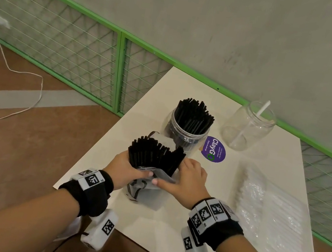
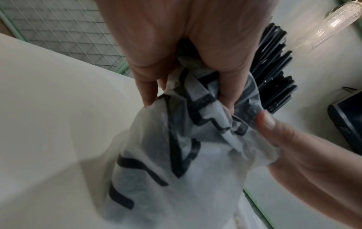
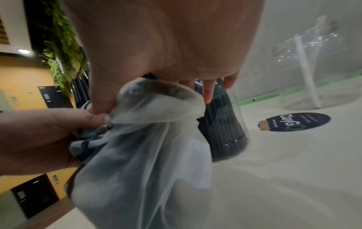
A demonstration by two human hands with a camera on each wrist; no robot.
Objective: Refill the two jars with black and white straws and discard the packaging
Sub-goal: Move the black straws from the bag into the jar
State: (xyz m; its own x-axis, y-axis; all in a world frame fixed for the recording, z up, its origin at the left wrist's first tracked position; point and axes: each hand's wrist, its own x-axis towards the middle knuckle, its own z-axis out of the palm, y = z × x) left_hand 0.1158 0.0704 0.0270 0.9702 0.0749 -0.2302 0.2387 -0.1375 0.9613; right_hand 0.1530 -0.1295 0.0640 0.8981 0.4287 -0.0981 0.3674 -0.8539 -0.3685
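Note:
A bundle of black straws [image 1: 155, 155] sticks up out of a crumpled translucent bag [image 1: 143, 186] printed with black lettering, low over the white table [image 1: 186, 229]. My left hand [image 1: 131, 168] grips the bundle and the bag from the left. My right hand [image 1: 185, 176] curls round the bundle's right side, its thumb pinching the bag's rim. In the wrist views both hands [image 2: 186, 46] [image 3: 166, 46] clutch the bag [image 2: 166, 155] [image 3: 137, 147]. Behind stands a clear jar packed with black straws [image 1: 186, 129] [image 3: 221, 131]. A second clear jar [image 1: 247, 126] [image 3: 317, 77] holds one white straw.
A clear plastic pack of white straws [image 1: 267, 210] lies on the table's right side. A purple round sticker [image 1: 214, 150] lies between the jars. A green-framed mesh fence [image 1: 84, 56] lines the wall. A white cable [image 1: 10, 98] trails over the brown floor at left.

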